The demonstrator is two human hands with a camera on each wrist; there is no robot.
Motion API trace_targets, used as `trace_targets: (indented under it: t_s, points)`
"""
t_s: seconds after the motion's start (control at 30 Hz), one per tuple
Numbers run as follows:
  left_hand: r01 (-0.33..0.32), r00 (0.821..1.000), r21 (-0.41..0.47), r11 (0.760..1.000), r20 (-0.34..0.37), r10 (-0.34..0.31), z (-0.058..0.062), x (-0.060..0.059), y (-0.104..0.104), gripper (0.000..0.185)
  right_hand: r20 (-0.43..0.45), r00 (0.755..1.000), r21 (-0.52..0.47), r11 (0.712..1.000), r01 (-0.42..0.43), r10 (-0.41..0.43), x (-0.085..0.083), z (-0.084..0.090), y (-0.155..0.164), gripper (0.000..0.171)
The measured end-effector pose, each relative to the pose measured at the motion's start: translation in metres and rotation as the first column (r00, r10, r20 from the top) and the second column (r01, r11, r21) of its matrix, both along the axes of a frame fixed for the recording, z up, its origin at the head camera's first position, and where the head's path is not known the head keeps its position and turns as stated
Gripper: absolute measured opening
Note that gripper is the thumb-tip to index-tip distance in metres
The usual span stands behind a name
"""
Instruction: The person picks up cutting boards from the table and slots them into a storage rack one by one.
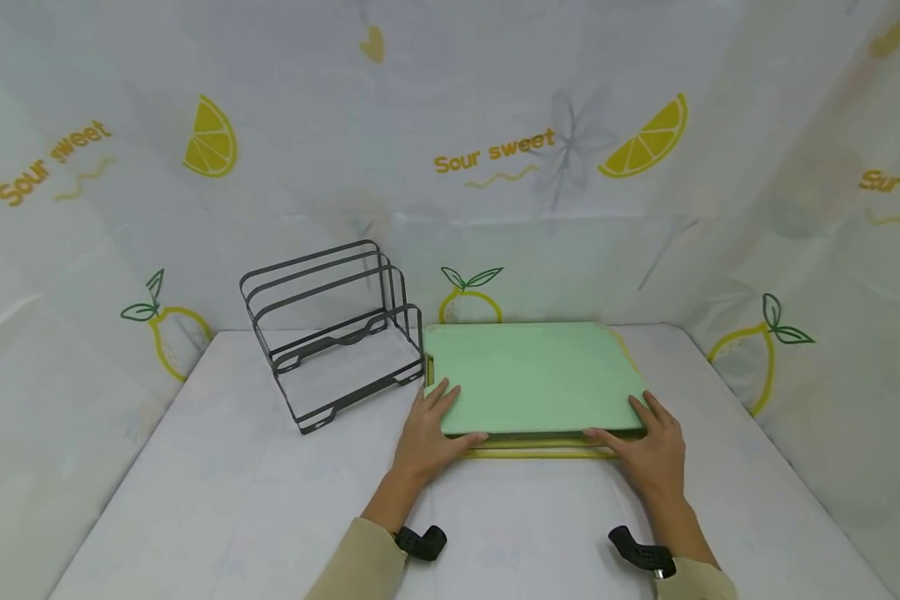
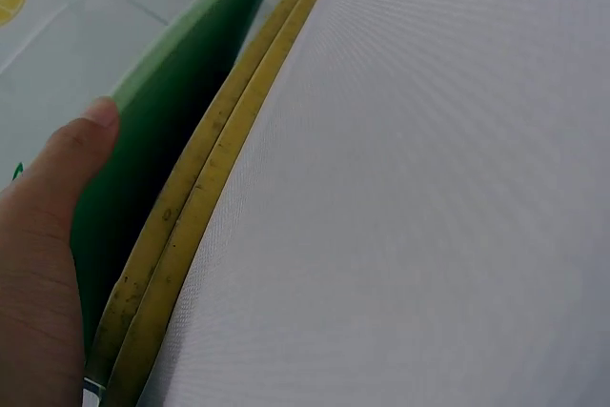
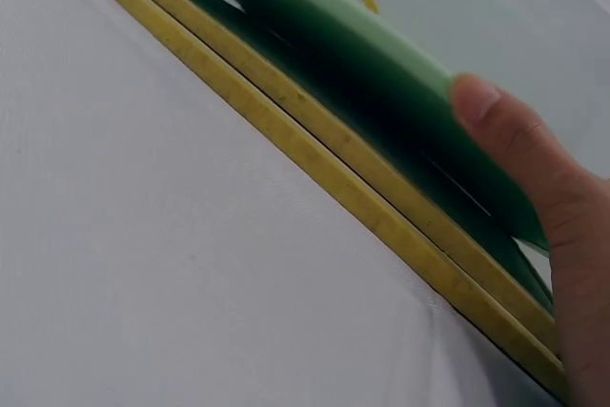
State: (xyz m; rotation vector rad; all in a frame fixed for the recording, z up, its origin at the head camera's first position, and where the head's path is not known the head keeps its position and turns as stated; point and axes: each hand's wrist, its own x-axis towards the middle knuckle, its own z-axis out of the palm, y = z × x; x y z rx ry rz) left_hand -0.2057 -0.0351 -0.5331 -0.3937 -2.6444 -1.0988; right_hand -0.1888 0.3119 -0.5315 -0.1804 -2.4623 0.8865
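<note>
Both hands hold a pale green board [image 1: 536, 375] by its near corners. My left hand [image 1: 429, 433] has fingers along the left side and its thumb at the near edge. The right hand [image 1: 654, 446] grips the opposite corner the same way. Two yellow-edged boards [image 1: 536, 455] lie stacked flat under the green one. In the left wrist view, the green board [image 2: 157, 131] tilts up, its near edge apart from the yellow edges [image 2: 205, 173]. The right wrist view shows the right thumb [image 3: 500, 121] against the green board's edge [image 3: 381, 35].
A black wire rack [image 1: 367, 391] with several upright loops stands left of the stack, close to the boards' left side. White cloth covers the table [image 1: 217, 492]. A lemon-printed curtain [image 1: 330, 167] hangs behind and at both sides.
</note>
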Motion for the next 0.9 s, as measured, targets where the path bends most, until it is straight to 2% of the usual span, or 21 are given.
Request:
trace_targets:
  t_s: [0.17, 0.3, 0.6, 0.73, 0.9]
  points:
    - [-0.018, 0.996, -0.019, 1.0, -0.09, 0.016, -0.0003, -0.0008, -0.003, 0.08, -0.099, 0.995, 0.011, 1.0, -0.004, 0.005, -0.0021, -0.0015, -0.0036, 0.095]
    - [-0.015, 0.988, -0.042, 0.999, -0.153, 0.008, 0.0002, -0.0011, -0.0046, 0.08, -0.132, 0.991, 0.018, 1.0, 0.001, 0.001, -0.0025, -0.0026, -0.0039, 0.094]
    - [-0.008, 0.971, -0.059, 0.998, -0.241, -0.007, 0.0, 0.0003, -0.0028, 0.077, -0.183, 0.983, 0.008, 1.0, 0.007, -0.006, -0.0013, -0.0035, -0.0015, 0.093]
    - [-0.013, 0.968, -0.056, 0.998, -0.251, -0.002, 0.0002, 0.0001, -0.0015, 0.077, -0.209, 0.978, -0.003, 1.0, 0.005, -0.006, -0.0011, -0.0035, -0.0006, 0.092]
    - [-0.024, 0.974, -0.058, 0.998, -0.228, 0.01, 0.0041, 0.0005, -0.0007, 0.076, -0.277, 0.961, 0.008, 1.0, -0.015, 0.017, -0.0004, -0.0035, 0.0018, 0.085]
